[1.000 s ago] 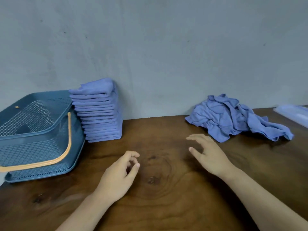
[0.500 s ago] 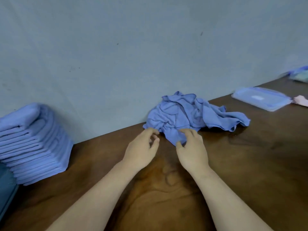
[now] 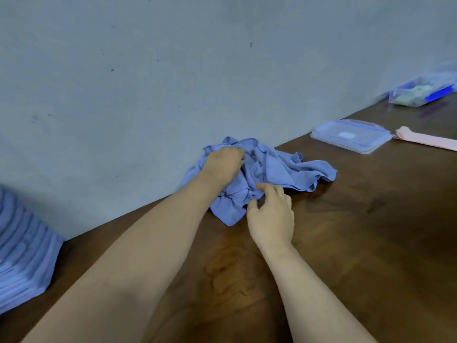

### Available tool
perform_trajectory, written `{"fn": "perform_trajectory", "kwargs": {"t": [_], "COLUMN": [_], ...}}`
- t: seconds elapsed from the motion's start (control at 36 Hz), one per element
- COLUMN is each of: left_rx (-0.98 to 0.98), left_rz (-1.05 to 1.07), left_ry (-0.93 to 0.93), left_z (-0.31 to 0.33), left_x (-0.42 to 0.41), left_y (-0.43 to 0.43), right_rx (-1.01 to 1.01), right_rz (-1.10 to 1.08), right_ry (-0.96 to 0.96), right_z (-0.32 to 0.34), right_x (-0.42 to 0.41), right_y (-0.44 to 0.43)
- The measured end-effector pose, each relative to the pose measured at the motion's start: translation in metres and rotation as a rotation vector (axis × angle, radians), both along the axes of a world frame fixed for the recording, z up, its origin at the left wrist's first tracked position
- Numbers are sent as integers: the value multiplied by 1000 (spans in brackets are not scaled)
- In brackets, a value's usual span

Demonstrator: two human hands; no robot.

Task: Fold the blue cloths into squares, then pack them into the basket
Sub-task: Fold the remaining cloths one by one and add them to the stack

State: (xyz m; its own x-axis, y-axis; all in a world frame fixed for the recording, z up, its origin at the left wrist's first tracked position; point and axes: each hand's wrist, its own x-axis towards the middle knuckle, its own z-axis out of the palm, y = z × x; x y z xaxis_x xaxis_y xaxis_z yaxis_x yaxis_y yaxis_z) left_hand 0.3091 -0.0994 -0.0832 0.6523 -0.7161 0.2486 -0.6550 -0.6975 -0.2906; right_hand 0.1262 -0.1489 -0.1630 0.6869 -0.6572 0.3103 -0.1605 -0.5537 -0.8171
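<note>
On the counter [image 3: 371,231], my left grip [image 3: 223,167] clutches the crumpled cloths [image 3: 284,167], right grip [image 3: 270,214] loose-fingered, touching them; I fear several lifting tangled together.

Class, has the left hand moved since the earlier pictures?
Yes. The left hand went forward, from the near edge of the crumpled cloths onto their top, nearer the wall.
</note>
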Motion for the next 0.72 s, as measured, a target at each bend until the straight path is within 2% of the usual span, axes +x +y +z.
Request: {"fn": "perform_trajectory", "kwargs": {"t": [0.17, 0.36, 0.56, 0.72], "left_rx": [-186, -471, -697, -752], "left_rz": [3, 107, 254, 381], "left_ry": [35, -89, -102, 52], "left_z": [28, 51, 17, -36], "left_x": [-10, -49, -145, -222], "left_y": [51, 184, 296, 338], "right_rx": [-13, -112, -413, -673], "right_rz": [-11, 65, 270, 465], "right_ry": [-22, -174, -70, 87], "right_z": [0, 4, 8, -4], "right_x": [-1, -6, -7, -11], "right_y": [-2, 5, 24, 51]}}
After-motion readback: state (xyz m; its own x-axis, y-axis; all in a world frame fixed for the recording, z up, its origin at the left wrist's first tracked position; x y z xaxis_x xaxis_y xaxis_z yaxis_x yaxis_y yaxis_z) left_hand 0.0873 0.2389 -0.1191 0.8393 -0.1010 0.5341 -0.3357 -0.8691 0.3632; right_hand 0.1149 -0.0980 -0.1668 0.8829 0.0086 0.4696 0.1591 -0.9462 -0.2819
